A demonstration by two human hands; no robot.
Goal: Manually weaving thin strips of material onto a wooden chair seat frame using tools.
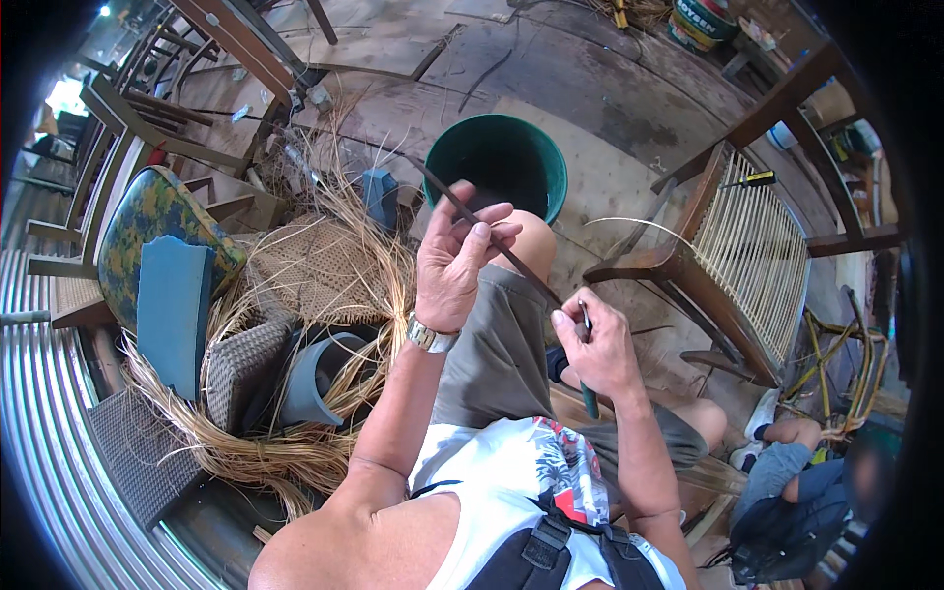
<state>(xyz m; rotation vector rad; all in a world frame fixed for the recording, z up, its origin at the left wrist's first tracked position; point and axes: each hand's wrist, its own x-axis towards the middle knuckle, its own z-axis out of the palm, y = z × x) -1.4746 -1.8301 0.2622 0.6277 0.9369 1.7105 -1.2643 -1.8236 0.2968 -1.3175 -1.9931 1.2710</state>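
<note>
A long, thin dark strip (526, 270) runs slantwise in front of me, from above the green bucket (559, 187) down to my right hand. My left hand (447, 280), palm turned up, pinches it between thumb and fingers. In my right hand (605, 354) is a small hand tool with a green handle (589, 401). Its metal end shows by the thumb, close to the strip's lower end; the fingers hide its exact kind. The bucket stands just beyond my knee, its inside dark.
Loose bundles of pale fibre strands (265, 452) lie at left, around a blue block (172, 315), a camouflage-patterned cushion (167, 231) and woven pieces. At right stands a wooden chair (678, 261) with a slatted seat, a yellow-black tool (752, 180) on it. Another person (801, 492) sits lower right.
</note>
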